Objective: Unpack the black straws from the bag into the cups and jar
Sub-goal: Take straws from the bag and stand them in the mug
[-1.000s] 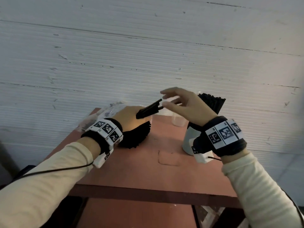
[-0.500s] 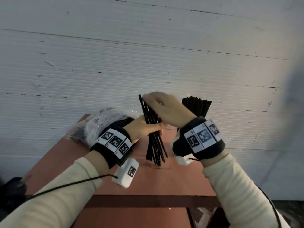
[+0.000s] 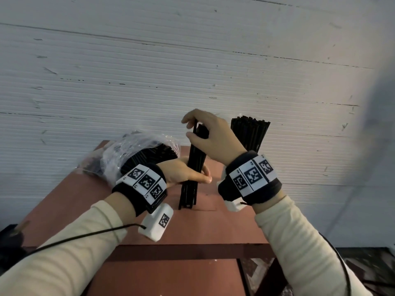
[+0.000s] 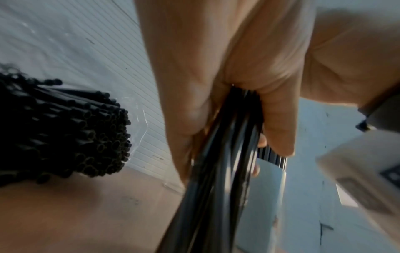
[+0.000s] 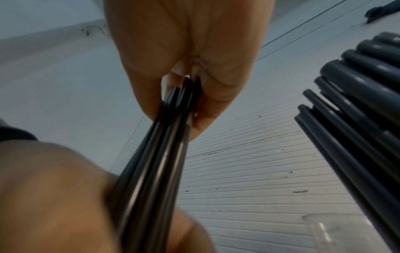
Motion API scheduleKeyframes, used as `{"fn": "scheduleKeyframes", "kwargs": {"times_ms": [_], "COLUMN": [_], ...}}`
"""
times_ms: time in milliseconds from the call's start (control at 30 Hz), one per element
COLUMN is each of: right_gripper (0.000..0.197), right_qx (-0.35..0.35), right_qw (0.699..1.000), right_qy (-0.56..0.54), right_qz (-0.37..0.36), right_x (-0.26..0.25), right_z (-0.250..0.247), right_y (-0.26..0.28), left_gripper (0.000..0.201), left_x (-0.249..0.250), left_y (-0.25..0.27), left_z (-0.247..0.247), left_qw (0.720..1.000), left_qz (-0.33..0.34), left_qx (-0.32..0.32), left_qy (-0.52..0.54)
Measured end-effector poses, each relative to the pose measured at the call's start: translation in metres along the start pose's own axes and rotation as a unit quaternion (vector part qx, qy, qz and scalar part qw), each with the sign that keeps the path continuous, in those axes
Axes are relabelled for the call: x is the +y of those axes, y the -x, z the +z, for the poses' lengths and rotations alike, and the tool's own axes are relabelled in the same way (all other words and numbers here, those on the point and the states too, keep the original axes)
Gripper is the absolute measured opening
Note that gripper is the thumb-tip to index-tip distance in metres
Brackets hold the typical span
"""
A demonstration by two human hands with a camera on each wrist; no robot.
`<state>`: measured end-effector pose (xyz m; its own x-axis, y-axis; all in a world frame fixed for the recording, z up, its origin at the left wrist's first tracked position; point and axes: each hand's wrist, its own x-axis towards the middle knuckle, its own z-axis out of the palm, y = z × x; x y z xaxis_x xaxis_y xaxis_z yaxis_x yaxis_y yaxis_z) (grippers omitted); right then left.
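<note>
A bundle of black straws (image 3: 193, 167) stands upright with its lower ends on the reddish table (image 3: 205, 229). My left hand (image 3: 188, 174) grips the bundle near its middle, and my right hand (image 3: 205, 133) pinches its top. Both wrist views show the bundle of black straws (image 4: 218, 179) (image 5: 155, 162) running out of the curled fingers. The clear plastic bag (image 3: 136, 152), still holding many black straws (image 4: 65, 130), lies on the table behind my left wrist. A filled container of black straws (image 3: 250, 133) stands behind my right hand; the vessel itself is hidden.
A clear plastic cup (image 5: 331, 231) shows at the lower right of the right wrist view. The white ribbed wall (image 3: 192, 71) rises right behind the table. The table's front edge (image 3: 192, 251) is near my forearms.
The straw bundle went from lying level between my hands to standing upright on the table. It has tightened from a splayed fan into a neat bunch, with my right hand now at its top.
</note>
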<state>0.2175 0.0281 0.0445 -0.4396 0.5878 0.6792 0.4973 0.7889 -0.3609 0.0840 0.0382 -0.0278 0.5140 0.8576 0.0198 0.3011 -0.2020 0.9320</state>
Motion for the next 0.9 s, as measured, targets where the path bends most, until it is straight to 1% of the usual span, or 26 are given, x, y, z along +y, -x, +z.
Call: {"fn": "scheduleKeyframes", "kwargs": {"times_ms": [67,133,200,267,333,433,567,633,667,700,767,800,833,867,900], "right_gripper": [0.026,0.025,0.016,0.009,0.009,0.008,0.009,0.011,0.016,0.027,0.057,0.068,0.075,0.08,0.081], "right_qx": [0.023,0.009,-0.002,0.01,0.003,0.019,0.003,0.016,0.025,0.038,0.078,0.097,0.105,0.098,0.075], "right_qw": [0.999,0.999,1.0,1.0,0.999,1.0,1.0,0.999,0.999,0.998,0.993,0.989,0.987,0.987,0.989], "right_qy": [-0.025,-0.03,-0.008,-0.001,0.004,0.0,0.001,-0.004,-0.008,-0.017,-0.056,-0.076,-0.086,-0.082,-0.069], "right_qz": [0.012,0.022,0.018,0.017,0.032,0.022,0.024,0.029,0.034,0.043,0.071,0.081,0.09,0.099,0.109], "right_x": [0.001,0.002,0.002,0.001,0.001,0.002,0.002,0.001,0.001,0.001,0.001,0.002,0.002,0.002,0.002], "right_z": [-0.001,-0.003,-0.002,-0.001,-0.002,-0.003,-0.001,-0.002,-0.003,-0.006,-0.015,-0.02,-0.025,-0.029,-0.033], "right_y": [-0.001,-0.002,-0.002,-0.001,0.0,0.002,0.005,0.006,0.006,0.007,0.009,0.011,0.013,0.016,0.019], "left_gripper": [0.004,0.008,0.013,0.017,0.02,0.02,0.034,0.038,0.039,0.039,0.039,0.039,0.04,0.04,0.04], "left_x": [-0.005,-0.006,-0.007,-0.008,-0.009,-0.009,-0.011,-0.011,-0.008,-0.005,-0.001,0.0,0.003,0.006,0.01], "left_y": [0.001,0.002,0.004,0.006,0.006,0.007,0.005,0.004,0.004,0.005,0.008,0.009,0.011,0.013,0.015], "left_z": [0.001,0.003,0.002,0.001,0.0,0.002,0.002,0.003,0.005,0.006,0.007,0.006,0.004,0.004,0.003], "left_qw": [1.0,0.999,0.999,0.999,0.998,0.998,0.996,0.996,0.996,0.997,0.998,0.997,0.997,0.997,0.998], "left_qz": [-0.016,-0.024,-0.036,-0.045,-0.049,-0.062,-0.072,-0.078,-0.072,-0.061,-0.034,-0.023,-0.016,-0.009,-0.001], "left_qx": [-0.015,-0.021,-0.015,-0.017,-0.027,-0.025,-0.048,-0.03,-0.014,0.003,0.046,0.067,0.079,0.079,0.065], "left_qy": [-0.017,0.013,0.026,0.015,-0.008,0.008,-0.02,-0.038,-0.043,-0.04,-0.015,-0.005,-0.001,0.0,-0.005]}}
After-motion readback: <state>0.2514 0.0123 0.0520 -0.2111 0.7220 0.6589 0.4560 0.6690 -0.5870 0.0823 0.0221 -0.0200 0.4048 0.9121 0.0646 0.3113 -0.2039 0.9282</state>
